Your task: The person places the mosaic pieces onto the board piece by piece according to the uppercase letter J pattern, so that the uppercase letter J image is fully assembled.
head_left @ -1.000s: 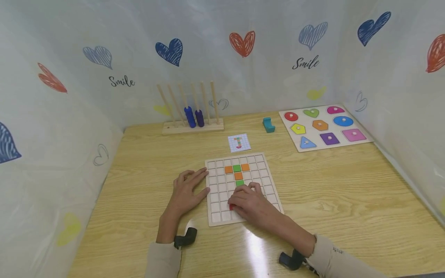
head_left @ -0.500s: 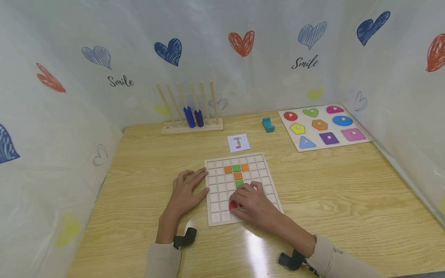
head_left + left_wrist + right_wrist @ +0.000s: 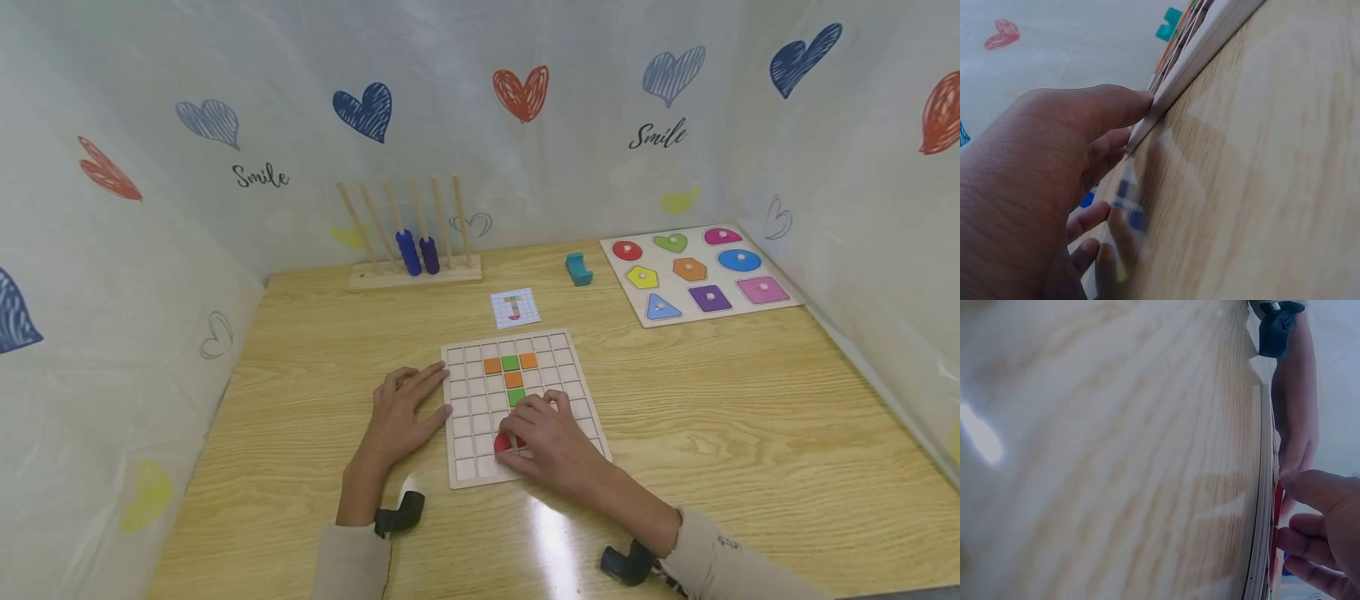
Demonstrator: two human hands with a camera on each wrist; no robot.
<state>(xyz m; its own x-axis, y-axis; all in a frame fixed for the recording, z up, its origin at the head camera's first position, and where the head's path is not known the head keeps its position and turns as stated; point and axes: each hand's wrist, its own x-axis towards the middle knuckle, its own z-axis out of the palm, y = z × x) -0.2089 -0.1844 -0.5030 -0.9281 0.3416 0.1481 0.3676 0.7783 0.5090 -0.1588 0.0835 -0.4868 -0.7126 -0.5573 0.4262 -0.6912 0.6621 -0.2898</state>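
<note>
A square wooden grid board (image 3: 465, 425) lies on the table, with orange and green square tiles (image 3: 513, 380) set in its upper cells in a T-like pattern. My left hand (image 3: 401, 421) rests beside the board, its extended fingers and thumb touching the left edge; the left wrist view has the thumb against the board's side. Over the lower part of the board, my right hand (image 3: 551, 442) pinches a red round-edged tile (image 3: 502, 444) with bent thumb and fingers. More red shows between those fingers, partly hidden. In the right wrist view the red tile (image 3: 1279, 503) sits low at the board's surface.
Behind the board lies a small card (image 3: 516, 308) printed with a J-shaped pattern. A peg stand (image 3: 450, 271) with blue and purple pieces is at the back left. At the back are a teal block (image 3: 578, 269) and, to the right, a knobbed shape puzzle (image 3: 660, 258).
The right hand's fingers have shifted slightly up and right, parting a little, so more of the red tile shows. The left hand stays at the board's edge.
</note>
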